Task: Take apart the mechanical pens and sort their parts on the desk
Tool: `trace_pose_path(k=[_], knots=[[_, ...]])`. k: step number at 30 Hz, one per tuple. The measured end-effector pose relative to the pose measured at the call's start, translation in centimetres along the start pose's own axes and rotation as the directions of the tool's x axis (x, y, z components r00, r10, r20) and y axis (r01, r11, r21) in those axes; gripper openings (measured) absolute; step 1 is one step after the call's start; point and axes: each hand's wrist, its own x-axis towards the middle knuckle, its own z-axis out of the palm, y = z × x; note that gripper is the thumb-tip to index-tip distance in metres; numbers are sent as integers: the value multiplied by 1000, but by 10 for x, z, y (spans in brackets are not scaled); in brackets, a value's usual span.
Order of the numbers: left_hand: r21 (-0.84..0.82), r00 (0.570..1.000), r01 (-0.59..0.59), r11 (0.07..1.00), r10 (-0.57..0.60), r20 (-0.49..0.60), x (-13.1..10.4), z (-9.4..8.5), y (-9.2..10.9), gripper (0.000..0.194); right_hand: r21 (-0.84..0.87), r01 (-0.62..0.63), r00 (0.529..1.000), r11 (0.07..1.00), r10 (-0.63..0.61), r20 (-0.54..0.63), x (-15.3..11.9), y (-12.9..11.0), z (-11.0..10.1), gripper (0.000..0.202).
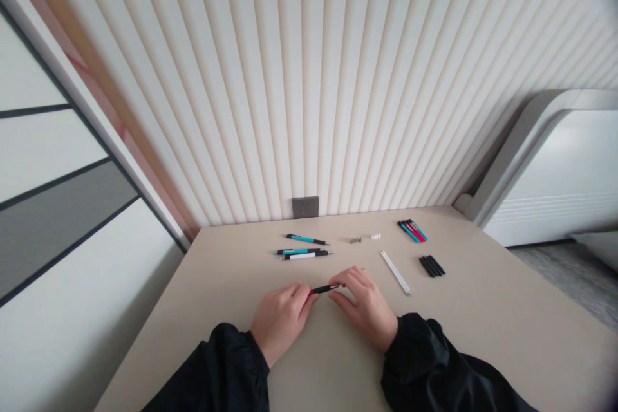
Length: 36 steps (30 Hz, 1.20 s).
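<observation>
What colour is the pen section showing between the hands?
The pen section is mostly black, clearest in the head view.

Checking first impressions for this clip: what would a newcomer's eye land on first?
Probably the two hands, left and right, meeting at a red-and-black pen near the table's middle. Next, the tall pale ribbed wall filling the view behind. Then the bright blue and red barrels at the table's far right.
</observation>
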Motion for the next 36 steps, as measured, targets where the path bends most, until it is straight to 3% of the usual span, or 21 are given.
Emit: trace_pose_path(k=[7, 25, 36], knots=[[32, 1000, -1, 999, 0, 24, 0, -2, 1, 29, 4, -31, 998, 999, 31, 55, 1, -1, -1, 20], [20, 1000, 6, 1000, -7, 28, 1, -3, 2, 29, 10, 20, 1000, 1000, -20, -16, 1, 3, 0, 15], [27, 999, 48, 998, -49, 20, 1, -2, 2, 27, 51, -36, 996, 998, 40, -78, 1, 4, -4, 16]])
